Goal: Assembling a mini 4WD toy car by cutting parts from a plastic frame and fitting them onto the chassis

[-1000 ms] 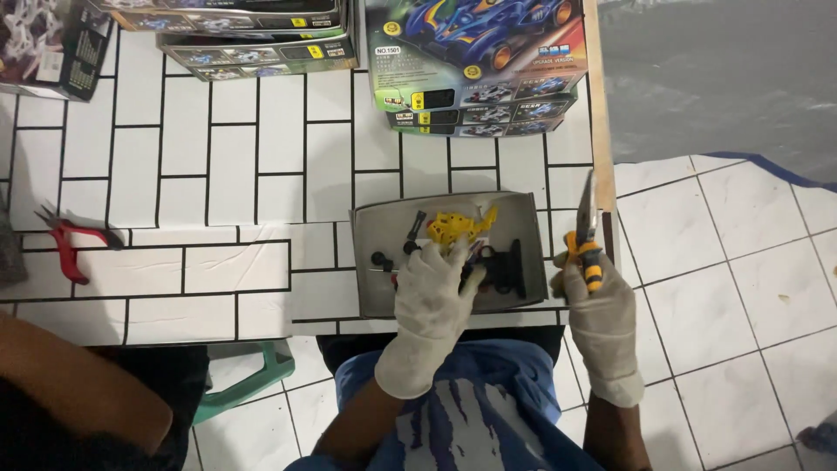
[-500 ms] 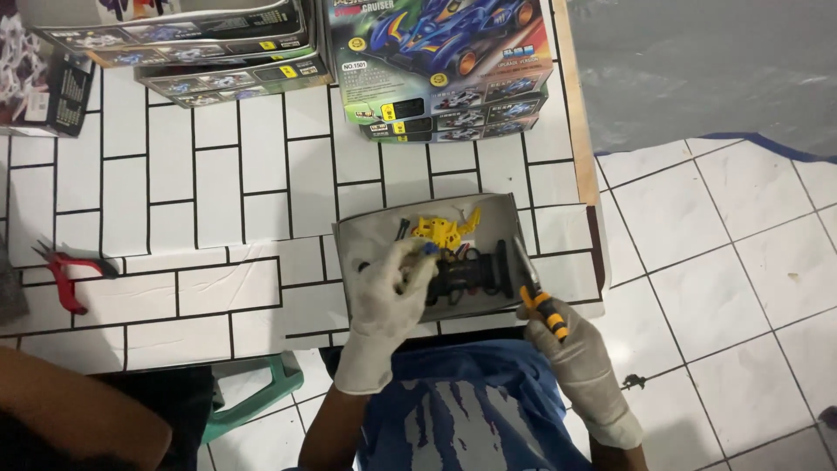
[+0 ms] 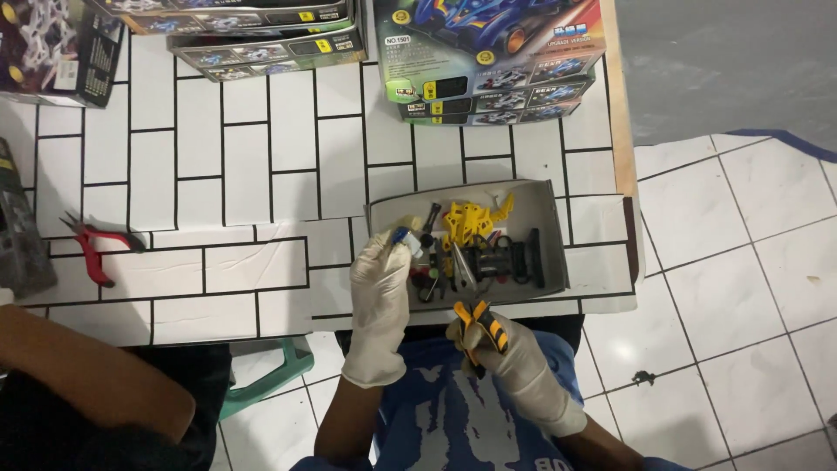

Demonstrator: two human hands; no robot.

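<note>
Your right hand (image 3: 514, 358), gloved, is closed round the yellow-and-black cutters (image 3: 478, 324) at the near table edge, blades reaching over the near rim of the grey tray (image 3: 549, 205). A second ago that hand held the tool upright beside the tray's right side; it has since swung down and in, so the tool is now brought to the parts, a sign that cutting or picking is in hand.

Your left hand (image 3: 381, 283), gloved, has moved to the tray's left end, fingers pinched on a small blue-and-white part (image 3: 405, 241).

In the tray: yellow plastic pieces (image 3: 475, 218) and black parts (image 3: 501, 257), crowded together.

Tray sits at the table's near right corner; the table edge runs just right of it. Open tiled tabletop (image 3: 218, 174) lies to the left.

Further left, red pliers (image 3: 91, 249) lie well apart. At the far edge, model car boxes (image 3: 488, 52) are stacked. Another person's arm (image 3: 96, 375) is at near left.
</note>
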